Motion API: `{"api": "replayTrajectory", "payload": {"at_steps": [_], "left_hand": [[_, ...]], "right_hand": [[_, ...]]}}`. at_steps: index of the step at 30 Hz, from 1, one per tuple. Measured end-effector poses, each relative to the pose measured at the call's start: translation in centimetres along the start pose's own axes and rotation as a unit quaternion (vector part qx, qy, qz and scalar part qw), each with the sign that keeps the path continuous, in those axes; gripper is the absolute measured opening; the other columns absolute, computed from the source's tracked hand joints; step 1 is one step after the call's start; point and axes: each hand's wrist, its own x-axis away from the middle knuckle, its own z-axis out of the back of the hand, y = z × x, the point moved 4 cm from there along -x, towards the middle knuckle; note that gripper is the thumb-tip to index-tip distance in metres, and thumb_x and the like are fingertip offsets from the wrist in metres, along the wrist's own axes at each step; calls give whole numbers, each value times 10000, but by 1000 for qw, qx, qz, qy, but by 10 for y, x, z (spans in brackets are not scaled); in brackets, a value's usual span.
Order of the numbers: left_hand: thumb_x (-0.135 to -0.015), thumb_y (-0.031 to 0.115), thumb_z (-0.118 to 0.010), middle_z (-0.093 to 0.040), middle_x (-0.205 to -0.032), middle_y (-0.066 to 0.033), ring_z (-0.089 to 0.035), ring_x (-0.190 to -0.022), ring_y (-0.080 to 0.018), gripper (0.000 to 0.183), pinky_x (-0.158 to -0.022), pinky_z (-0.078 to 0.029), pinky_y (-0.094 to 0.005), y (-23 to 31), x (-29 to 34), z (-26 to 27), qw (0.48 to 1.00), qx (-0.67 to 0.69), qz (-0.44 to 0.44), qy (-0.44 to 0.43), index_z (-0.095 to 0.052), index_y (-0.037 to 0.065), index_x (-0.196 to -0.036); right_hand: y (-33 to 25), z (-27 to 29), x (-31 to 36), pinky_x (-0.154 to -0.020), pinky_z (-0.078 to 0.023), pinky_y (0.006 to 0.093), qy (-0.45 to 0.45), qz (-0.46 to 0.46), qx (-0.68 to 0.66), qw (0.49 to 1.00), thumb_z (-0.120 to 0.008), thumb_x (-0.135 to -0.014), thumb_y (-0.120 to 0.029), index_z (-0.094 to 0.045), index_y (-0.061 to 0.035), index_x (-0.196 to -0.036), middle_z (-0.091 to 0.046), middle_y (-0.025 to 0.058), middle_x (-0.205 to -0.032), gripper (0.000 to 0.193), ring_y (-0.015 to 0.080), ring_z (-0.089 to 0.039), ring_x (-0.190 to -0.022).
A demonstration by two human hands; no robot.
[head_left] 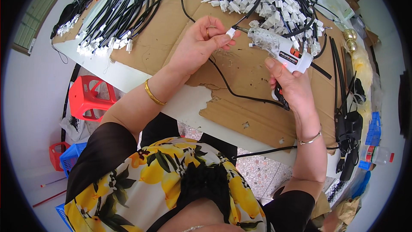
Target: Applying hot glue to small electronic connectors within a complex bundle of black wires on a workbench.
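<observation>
Between thumb and fingers, my left hand (206, 38) pinches a small white connector (231, 32) on the end of a black cable (253, 7). My right hand (292, 83) is wrapped round the handle of a white glue gun (279, 45), its barrel smeared with residue. The gun points left, and its nozzle (243, 29) sits right by the connector where the cable enters; whether the tip touches cannot be made out. A small red light glows on the gun's body. From its handle a black cord (231, 90) runs left across the cardboard.
Brown cardboard (257, 116) covers much of the white table (124, 77). A heap of black cables with white connectors (279, 6) lies at the far right, another bundle (124, 17) at the far left. Black adapters (348, 129) rest at the right edge. A red stool (91, 96) stands left.
</observation>
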Motion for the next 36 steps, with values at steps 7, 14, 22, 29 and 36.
{"api": "replayTrajectory", "payload": {"at_steps": [7, 14, 22, 29, 36], "left_hand": [[-838, 87, -515, -587, -1006, -154, -580, -838, -169, 111, -732, -452, -268, -5, 0, 2, 1000, -8, 2, -20, -427, 72, -905], [-850, 87, -490, -578, -1019, -163, -567, -800, -137, 85, -729, -448, -246, -10, -3, 5, 995, 60, 14, -75, -424, 91, -903], [-855, 86, -483, -552, -1052, -190, -556, -793, -128, 99, -737, -452, -240, -15, -3, 4, 978, 157, 59, -127, -451, 111, -946], [-852, 79, -488, -542, -1051, -219, -565, -792, -154, 131, -724, -462, -253, -9, 0, 9, 964, 229, 53, -123, -464, 108, -977], [-846, 74, -495, -548, -1038, -210, -579, -824, -194, 138, -718, -476, -280, 22, 0, 11, 977, 207, 17, -55, -469, 95, -981]], "right_hand": [[-3, -2, 1, -464, -383, 204, -13, -6, 4, 1000, -666, -738, -275, -584, -22, -850, -509, -10, -603, 290, 69, -470, -509], [0, 1, 0, -468, -388, 204, -6, -16, -14, 1000, -669, -735, -279, -585, -27, -854, -513, -13, -616, 291, 68, -473, -521], [1, 1, -2, -466, -390, 201, -2, -14, -1, 1000, -669, -734, -300, -583, -32, -849, -517, -15, -626, 304, 64, -475, -519], [-3, 6, -1, -450, -381, 216, 26, -6, -27, 999, -629, -761, -323, -545, -65, -717, -497, 13, -552, 275, 87, -470, -489], [3, 13, -6, -430, -282, 220, -67, 67, -202, 975, -503, -840, -295, -402, -75, -610, -388, 23, -520, 334, 100, -353, -453]]}}
